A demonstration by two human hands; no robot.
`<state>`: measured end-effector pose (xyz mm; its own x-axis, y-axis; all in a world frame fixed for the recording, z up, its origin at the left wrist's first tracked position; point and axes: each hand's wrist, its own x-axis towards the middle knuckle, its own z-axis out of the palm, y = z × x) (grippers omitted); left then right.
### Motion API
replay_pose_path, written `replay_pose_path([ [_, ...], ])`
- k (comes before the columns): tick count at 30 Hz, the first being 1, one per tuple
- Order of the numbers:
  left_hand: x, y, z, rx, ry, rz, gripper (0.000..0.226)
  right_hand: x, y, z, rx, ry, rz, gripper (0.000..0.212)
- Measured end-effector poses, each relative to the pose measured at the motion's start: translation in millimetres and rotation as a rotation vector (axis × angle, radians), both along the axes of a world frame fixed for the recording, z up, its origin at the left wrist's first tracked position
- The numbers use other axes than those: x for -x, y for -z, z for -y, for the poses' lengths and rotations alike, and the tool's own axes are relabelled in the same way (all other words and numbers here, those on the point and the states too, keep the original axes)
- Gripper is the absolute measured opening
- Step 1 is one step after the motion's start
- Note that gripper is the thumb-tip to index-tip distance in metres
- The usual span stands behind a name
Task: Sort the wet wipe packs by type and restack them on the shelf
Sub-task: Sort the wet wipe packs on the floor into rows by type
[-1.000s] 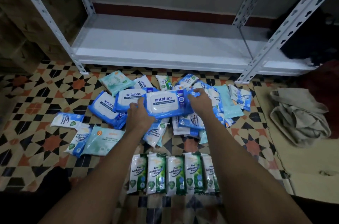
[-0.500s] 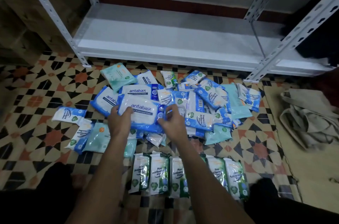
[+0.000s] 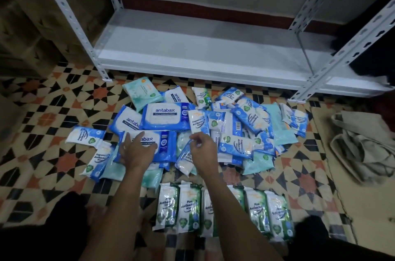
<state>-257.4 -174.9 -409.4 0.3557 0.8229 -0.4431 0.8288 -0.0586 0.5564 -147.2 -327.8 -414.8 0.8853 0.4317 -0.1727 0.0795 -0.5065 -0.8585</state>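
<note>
Blue-and-white Antabax pack [image 3: 147,145] lies flat on the patterned tile floor [image 3: 42,132] at the near left of the pile of wet wipe packs [image 3: 235,128], in front of the white metal shelf [image 3: 203,51]. Left hand [image 3: 134,151] rests on it with fingers spread. Right hand [image 3: 203,149] hovers just beside, fingers loosely curled above a small blue pack [image 3: 184,159]; contact cannot be confirmed. A row of green Pine Antibacterial packs [image 3: 222,209] stands nearest the person. Beige cloth bag [image 3: 363,149] lies at the right.
</note>
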Motion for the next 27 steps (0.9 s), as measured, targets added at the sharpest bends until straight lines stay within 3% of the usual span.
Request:
replay_pose_path([
  [7, -50, -12, 18, -0.099, 0.183, 0.128, 0.034, -42, -4, 15, -0.005, 0.284, 0.103, 0.014],
  [18, -165, -8, 10, -0.197, 0.408, 0.196, 0.017, -116, -4, 12, -0.019, 0.431, 0.168, 0.014],
  [27, -259, 17, 4, -0.345, 0.669, -0.208, 0.028, -127, 0, 19, -0.140, 0.584, 0.159, 0.018],
])
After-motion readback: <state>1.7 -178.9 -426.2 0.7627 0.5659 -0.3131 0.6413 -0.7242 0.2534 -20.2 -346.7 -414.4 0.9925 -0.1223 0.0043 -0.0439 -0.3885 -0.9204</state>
